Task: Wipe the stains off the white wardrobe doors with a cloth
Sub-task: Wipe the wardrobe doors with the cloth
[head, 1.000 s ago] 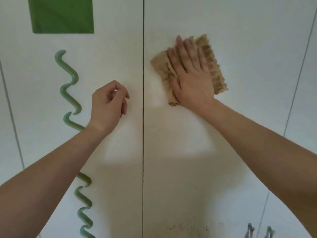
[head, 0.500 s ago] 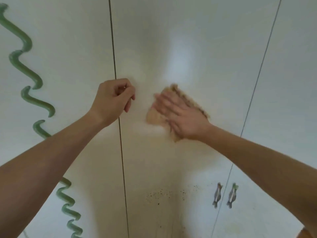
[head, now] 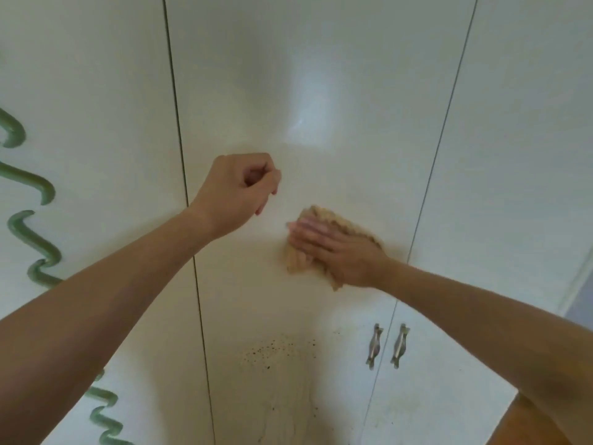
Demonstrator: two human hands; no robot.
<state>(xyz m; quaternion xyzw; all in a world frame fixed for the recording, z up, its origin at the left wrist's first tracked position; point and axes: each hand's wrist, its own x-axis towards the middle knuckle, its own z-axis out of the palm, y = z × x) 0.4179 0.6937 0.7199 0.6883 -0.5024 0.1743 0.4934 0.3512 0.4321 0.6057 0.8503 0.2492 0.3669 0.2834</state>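
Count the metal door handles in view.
2. The left handle is on the stained middle door, just left of the seam; the right handle is just across it on the next door. Others may lie outside the frame.

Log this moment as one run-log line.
phase: wipe | right hand: flat, pressing tan cloth on middle door | left hand: curled, holds nothing | stains: dark specks below cloth, not yet wiped
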